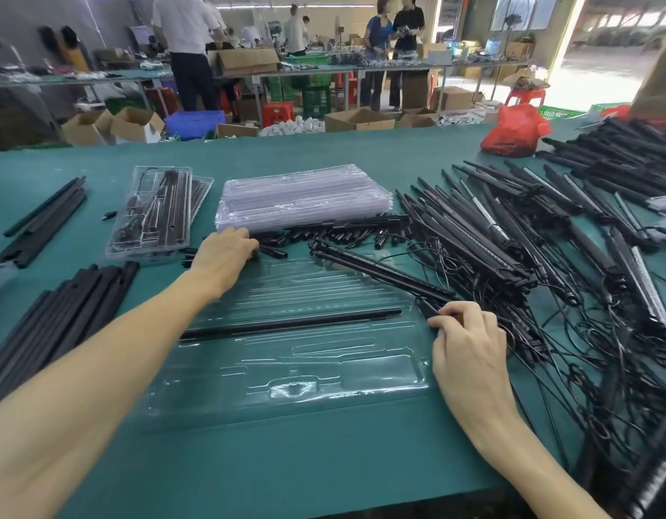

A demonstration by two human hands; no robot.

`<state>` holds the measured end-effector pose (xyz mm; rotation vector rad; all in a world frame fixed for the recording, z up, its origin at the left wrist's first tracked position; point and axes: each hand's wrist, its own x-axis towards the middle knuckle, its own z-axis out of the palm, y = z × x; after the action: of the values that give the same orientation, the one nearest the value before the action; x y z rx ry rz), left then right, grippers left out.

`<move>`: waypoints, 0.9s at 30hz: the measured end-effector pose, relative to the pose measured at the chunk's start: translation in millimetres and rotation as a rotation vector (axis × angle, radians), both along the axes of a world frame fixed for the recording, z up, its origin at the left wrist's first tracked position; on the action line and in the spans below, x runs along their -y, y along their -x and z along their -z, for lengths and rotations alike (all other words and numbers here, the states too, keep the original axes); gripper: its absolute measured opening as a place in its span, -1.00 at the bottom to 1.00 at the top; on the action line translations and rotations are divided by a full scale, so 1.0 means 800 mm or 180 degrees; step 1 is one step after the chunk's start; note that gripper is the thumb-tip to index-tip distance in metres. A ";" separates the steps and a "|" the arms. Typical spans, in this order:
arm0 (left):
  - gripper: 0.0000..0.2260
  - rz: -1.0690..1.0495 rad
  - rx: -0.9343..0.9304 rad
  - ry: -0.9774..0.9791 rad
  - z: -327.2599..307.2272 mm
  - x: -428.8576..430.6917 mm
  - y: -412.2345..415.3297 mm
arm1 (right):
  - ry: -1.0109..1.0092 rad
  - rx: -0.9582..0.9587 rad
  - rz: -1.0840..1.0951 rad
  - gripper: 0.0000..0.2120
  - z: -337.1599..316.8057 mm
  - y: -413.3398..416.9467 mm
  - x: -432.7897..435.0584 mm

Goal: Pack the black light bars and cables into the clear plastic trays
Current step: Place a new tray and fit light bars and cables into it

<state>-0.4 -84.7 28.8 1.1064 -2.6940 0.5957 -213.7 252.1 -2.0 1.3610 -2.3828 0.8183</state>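
An open clear plastic tray (324, 372) lies flat on the green table in front of me, with one thin black rod (290, 324) in a groove. My right hand (470, 354) grips the near end of a black light bar (380, 271) that slants across the tray's right corner. My left hand (226, 256) reaches past the tray's far edge, fingers curled over small black connector pieces (346, 234); what it holds is hidden. A big pile of light bars with tangled cables (530, 249) covers the right side.
A stack of empty clear trays (305, 200) sits behind the connectors. A packed tray (151, 211) lies at the far left, with black rods (46, 219) and more rods (61, 316) beside it. A red plastic bag (515, 131) sits far right. People stand at tables beyond.
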 end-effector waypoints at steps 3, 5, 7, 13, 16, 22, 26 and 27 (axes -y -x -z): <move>-0.88 0.0078 -0.0074 -0.0002 0.000 0.004 0.003 | -0.0018 -0.0030 0.0000 -0.80 0.000 -0.001 0.002; -0.89 0.0117 -0.0203 0.0068 0.002 0.004 0.004 | -0.0018 -0.0026 0.0005 -0.79 0.000 0.000 0.003; -0.89 0.0207 -0.0300 0.0247 0.007 0.002 0.003 | -0.0033 -0.0012 0.0002 -0.78 0.001 0.002 0.003; -0.83 0.0536 -0.1115 0.0490 -0.020 -0.022 0.007 | -0.0111 0.0018 0.0005 -0.79 0.002 0.004 0.005; -0.83 0.0783 -0.1918 -0.0003 -0.049 -0.059 0.018 | -0.0096 0.0018 -0.0004 -0.80 0.002 0.004 0.005; -0.92 0.0964 -0.3720 -0.2685 -0.053 -0.167 0.029 | -0.0163 0.0028 -0.0001 -0.81 0.002 0.003 0.004; -0.92 0.0663 -0.3495 -0.3563 -0.022 -0.216 0.019 | -0.0185 0.0051 -0.0008 -0.83 0.001 0.002 0.004; -0.92 0.0612 -0.3371 -0.3548 -0.016 -0.222 0.015 | -0.0189 0.0056 -0.0013 -0.83 0.001 0.002 0.004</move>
<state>-12.1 93.3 41.3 0.8521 -1.9362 -1.3029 -215.1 249.0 -2.7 1.3870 -2.4369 0.7694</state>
